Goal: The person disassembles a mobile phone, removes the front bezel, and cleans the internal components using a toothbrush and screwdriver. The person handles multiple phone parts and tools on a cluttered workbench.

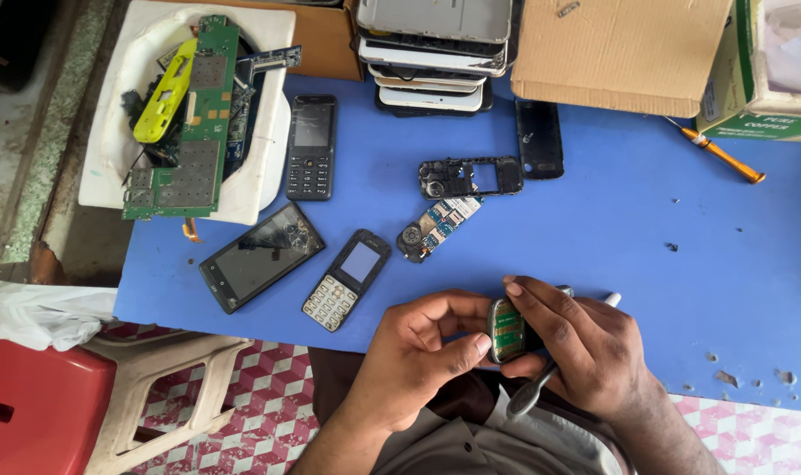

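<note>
At the near edge of the blue table [594, 237], pinched upright between both hands: a small opened phone body [507, 330] with its green circuit board facing up, left hand [413, 361] closed on its left rim with thumb and fingers, right hand [585, 347] curled over its right side and also gripping a dark-handled tool [530, 387] (tip hidden under the palm). Probably light and stiff but fragile at the bare board, so best held by the plastic edges, not the green face. Farther out on the table: a loose circuit board [435, 227], a keypad phone [346, 280], a cracked touchscreen phone [261, 255], an orange screwdriver [721, 156].
</note>
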